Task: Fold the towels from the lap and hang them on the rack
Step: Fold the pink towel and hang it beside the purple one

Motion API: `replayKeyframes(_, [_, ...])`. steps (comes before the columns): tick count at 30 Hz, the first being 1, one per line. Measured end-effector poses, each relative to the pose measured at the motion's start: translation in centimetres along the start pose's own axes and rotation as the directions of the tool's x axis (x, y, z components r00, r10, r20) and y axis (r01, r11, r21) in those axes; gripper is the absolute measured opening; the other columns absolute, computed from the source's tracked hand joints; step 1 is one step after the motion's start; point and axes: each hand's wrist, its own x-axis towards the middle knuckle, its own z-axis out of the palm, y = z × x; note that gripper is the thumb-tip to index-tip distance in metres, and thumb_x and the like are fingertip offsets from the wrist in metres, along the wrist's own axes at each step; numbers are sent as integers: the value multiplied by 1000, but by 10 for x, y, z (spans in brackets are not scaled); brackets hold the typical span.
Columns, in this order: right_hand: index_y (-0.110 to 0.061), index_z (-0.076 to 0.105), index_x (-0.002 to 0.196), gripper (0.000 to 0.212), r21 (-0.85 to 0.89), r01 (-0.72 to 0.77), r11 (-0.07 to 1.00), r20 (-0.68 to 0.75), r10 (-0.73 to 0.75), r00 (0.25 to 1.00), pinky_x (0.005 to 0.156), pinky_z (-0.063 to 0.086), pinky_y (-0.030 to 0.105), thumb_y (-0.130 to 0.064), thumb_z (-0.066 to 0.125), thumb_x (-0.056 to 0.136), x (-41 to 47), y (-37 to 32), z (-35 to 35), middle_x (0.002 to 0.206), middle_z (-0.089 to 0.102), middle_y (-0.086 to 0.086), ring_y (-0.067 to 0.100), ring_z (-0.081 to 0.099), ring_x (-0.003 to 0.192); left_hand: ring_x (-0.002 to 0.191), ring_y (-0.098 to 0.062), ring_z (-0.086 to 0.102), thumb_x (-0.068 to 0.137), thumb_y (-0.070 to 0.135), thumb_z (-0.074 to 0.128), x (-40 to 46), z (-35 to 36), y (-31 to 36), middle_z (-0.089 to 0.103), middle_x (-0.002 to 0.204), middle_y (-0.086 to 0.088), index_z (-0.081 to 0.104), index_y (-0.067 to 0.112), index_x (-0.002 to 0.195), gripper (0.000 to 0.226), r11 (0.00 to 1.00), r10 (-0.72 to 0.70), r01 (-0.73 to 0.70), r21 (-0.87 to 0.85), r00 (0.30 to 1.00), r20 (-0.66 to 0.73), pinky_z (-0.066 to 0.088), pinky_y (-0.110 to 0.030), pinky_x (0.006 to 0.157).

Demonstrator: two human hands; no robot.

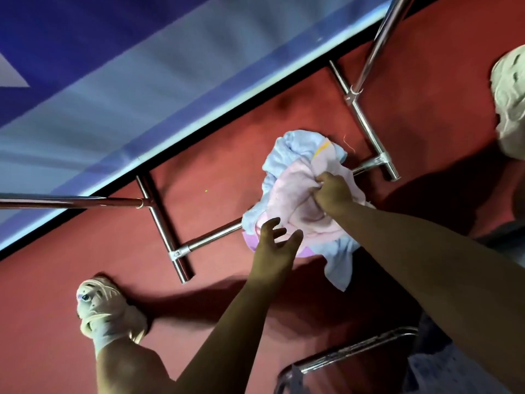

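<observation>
Right fingers (pixel 324 184) clamped on bunched towels (pixel 295 194), left fingers (pixel 272 231) spread apart

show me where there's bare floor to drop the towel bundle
Bare red floor lies inside the rack base, between its two cross feet, left of the towel bundle. More lies between the left shoe and the wall. Around both hands and the bundle it is crowded.

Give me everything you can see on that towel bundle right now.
The towel bundle is a crumpled, unfolded wad of soft terry-like cloth: pale pink in the middle, light blue around it, a lilac edge below. The right hand clutches the pink part; the open left hand reaches its lower edge. It hangs above the rack base.
</observation>
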Motion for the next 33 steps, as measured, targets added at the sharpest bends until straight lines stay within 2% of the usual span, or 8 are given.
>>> replayKeyframes(10, [0, 67, 71, 29, 48, 326, 944, -177, -313, 933, 57, 41, 30, -21, 49, 81, -74, -16, -35, 67, 67, 18, 31, 65, 65, 101, -17, 59, 89, 32, 62, -28, -8, 27, 55, 127, 1, 41, 26, 130, 47, 993, 116, -117, -3, 990, -81, 49, -24, 80])
replayKeyframes(13, [-6, 70, 83, 15, 14, 376, 927, -75, -374, 925, 63, 31, 19, -14, 58, 83, -118, -39, -57, 82, 66, 11, 27, 63, 82, 86, -4, 58, 89, 22, 64, -58, -13, 39, 54, 120, 1, 42, 23, 129, 46, 976, 215, -218, -12, 970, -112, 43, -5, 56])
replayKeyframes(16, [-9, 67, 85, 6, 55, 460, 886, -38, -458, 888, 64, 30, 14, -9, 63, 81, -161, -59, -77, 82, 47, -8, 15, 53, 77, 82, -5, 57, 87, 13, 66, -92, -24, 45, 55, 109, 4, 42, 28, 120, 43, 946, 321, -325, -11, 937, -137, 46, -11, 58])
replayKeyframes(20, [-7, 65, 72, 12, 189, 630, 753, -105, -623, 775, 69, 37, 7, -18, 62, 72, -217, -90, -106, 82, 48, -11, 11, 54, 73, 96, -17, 60, 85, 5, 65, -138, -48, 53, 58, 117, 0, 47, 23, 118, 41, 908, 416, -415, 48, 884, -215, 49, -22, 83])
replayKeyframes(22, [-4, 63, 73, 24, 250, 684, 685, -96, -686, 722, 69, 38, 11, -28, 58, 73, -243, -109, -130, 80, 58, 0, 12, 56, 74, 102, -17, 57, 84, 5, 65, -161, -60, 63, 56, 118, 0, 48, 21, 117, 40, 884, 462, -465, 47, 853, -243, 49, -20, 83])
replayKeyframes(24, [-12, 61, 73, 9, 300, 714, 633, -65, -733, 677, 65, 39, 15, -19, 64, 77, -266, -129, -158, 72, 60, -2, 5, 52, 68, 106, -14, 55, 83, 8, 69, -185, -70, 74, 56, 121, 2, 50, 17, 121, 44, 848, 526, -520, 101, 809, -261, 44, -13, 81])
replayKeyframes(27, [-27, 57, 73, 27, 310, 774, 552, -41, -806, 591, 64, 40, 15, -2, 63, 79, -295, -154, -203, 70, 60, -9, -5, 50, 66, 112, -10, 58, 75, 19, 70, -219, -84, 91, 61, 118, 9, 57, 24, 115, 42, 766, 643, -610, 203, 730, -234, 44, -21, 94])
replayKeyframes(33, [-30, 60, 72, 27, 237, 888, 394, -100, -899, 425, 65, 44, 17, -4, 64, 78, -355, -200, -274, 69, 63, -9, -1, 55, 67, 100, 4, 60, 84, 20, 66, -281, -109, 127, 68, 103, 16, 66, 32, 98, 18, 662, 748, -702, 262, 640, -176, 45, -16, 87])
